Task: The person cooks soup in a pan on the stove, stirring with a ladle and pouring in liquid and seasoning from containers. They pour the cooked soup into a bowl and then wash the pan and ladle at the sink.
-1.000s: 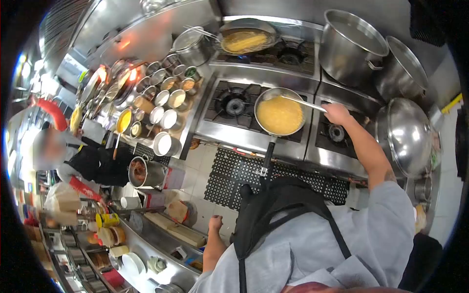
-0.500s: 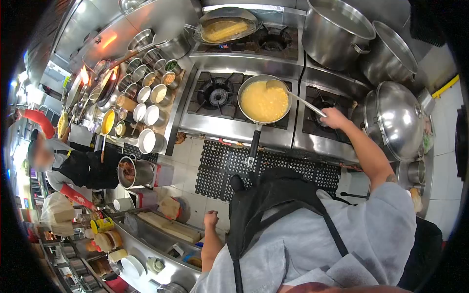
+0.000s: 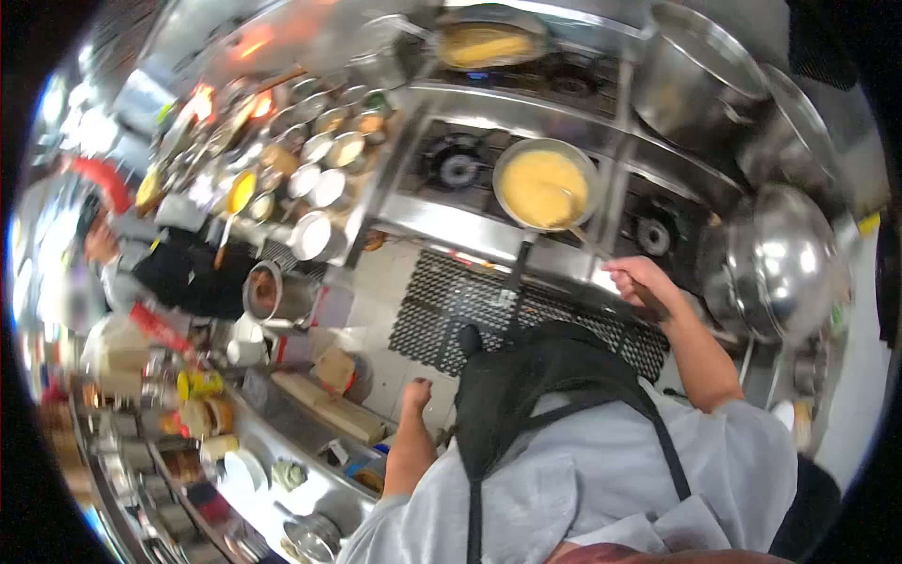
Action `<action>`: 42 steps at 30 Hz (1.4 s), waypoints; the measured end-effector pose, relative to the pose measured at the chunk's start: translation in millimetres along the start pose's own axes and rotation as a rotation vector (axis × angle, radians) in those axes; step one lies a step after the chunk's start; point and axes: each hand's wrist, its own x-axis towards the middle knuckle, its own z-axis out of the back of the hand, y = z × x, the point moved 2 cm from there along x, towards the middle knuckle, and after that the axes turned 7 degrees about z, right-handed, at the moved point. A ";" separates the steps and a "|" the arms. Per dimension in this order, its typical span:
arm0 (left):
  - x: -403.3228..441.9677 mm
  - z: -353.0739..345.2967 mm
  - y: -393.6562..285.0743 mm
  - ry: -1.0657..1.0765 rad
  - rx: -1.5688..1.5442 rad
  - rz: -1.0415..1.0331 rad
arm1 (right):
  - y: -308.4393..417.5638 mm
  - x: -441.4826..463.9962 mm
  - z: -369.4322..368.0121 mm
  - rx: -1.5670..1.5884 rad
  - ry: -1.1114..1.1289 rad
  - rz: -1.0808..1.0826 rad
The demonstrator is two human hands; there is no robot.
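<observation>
My right hand [image 3: 641, 282] is closed around the handle end of a ladle [image 3: 584, 238]. The ladle's bowl sits in a yellow, lumpy mixture [image 3: 537, 183], near the pan's lower right side. That mixture fills a round frying pan [image 3: 498, 195] on the stove, and the pan's long dark handle [image 3: 516, 274] points toward me. My left hand [image 3: 416, 393] hangs low at my side in a loose fist, apart from the pan, with nothing visible in it.
Bare burners [image 3: 458, 169] flank the pan. Tall pots [image 3: 700, 103] and a domed metal lid [image 3: 775, 263] stand at the right. Left are several containers [image 3: 318, 235], flames [image 3: 261, 101] and a co-worker in a black apron [image 3: 193, 273]. A perforated black mat [image 3: 442, 320] covers the floor.
The ladle's bowl has moved from the pan's upper right to its lower right side. My right hand has come back toward me with the handle. The whole view has shifted and blurred.
</observation>
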 end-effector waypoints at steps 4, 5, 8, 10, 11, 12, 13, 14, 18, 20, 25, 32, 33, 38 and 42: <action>2.5 5.0 -12.3 -0.151 0.249 -0.099 | 8.1 3.6 -13.3 -0.249 0.028 0.210; -21.2 15.0 -26.8 -0.119 0.165 -0.105 | -7.1 36.6 15.9 -0.243 0.042 0.181; -35.9 23.6 -29.3 -0.126 0.170 -0.101 | -0.4 46.5 24.6 -0.341 -0.045 0.106; -40.1 25.7 -23.5 -0.135 0.139 -0.082 | 3.9 41.4 23.2 -0.468 -0.081 0.209; -56.4 29.4 -25.9 -0.141 0.120 -0.081 | 5.3 43.2 23.9 -0.527 -0.102 0.253; -70.8 34.5 -28.0 -0.144 0.105 -0.081 | 4.5 43.4 26.6 -0.581 -0.126 0.295; -67.0 33.0 -19.2 -0.131 0.118 -0.059 | 3.8 44.2 28.1 -0.642 -0.136 0.342; -58.4 25.4 -4.3 -0.121 0.130 -0.039 | 4.0 46.8 28.6 -0.701 -0.145 0.392; -49.2 8.3 35.1 -0.088 0.244 -0.020 | -14.9 88.3 77.3 -1.136 -0.229 0.638; -47.0 -1.0 51.3 -0.085 0.216 0.031 | -14.3 72.4 63.1 -1.318 -0.314 0.785; -56.0 2.5 54.2 -0.095 0.158 0.093 | -21.8 67.8 30.0 -1.397 -0.382 0.773; -61.4 11.1 22.1 -0.159 0.063 0.058 | -73.2 144.8 60.9 -1.095 -0.273 0.608; -59.3 12.7 19.9 -0.180 0.043 0.049 | -81.6 154.9 59.9 -0.886 -0.228 0.476; -50.4 9.7 16.2 -0.166 0.068 -0.018 | -51.2 105.2 2.8 0.041 -0.058 -0.036; -46.1 2.7 28.6 -0.095 0.139 -0.003 | -26.5 105.2 18.4 0.143 0.098 -0.115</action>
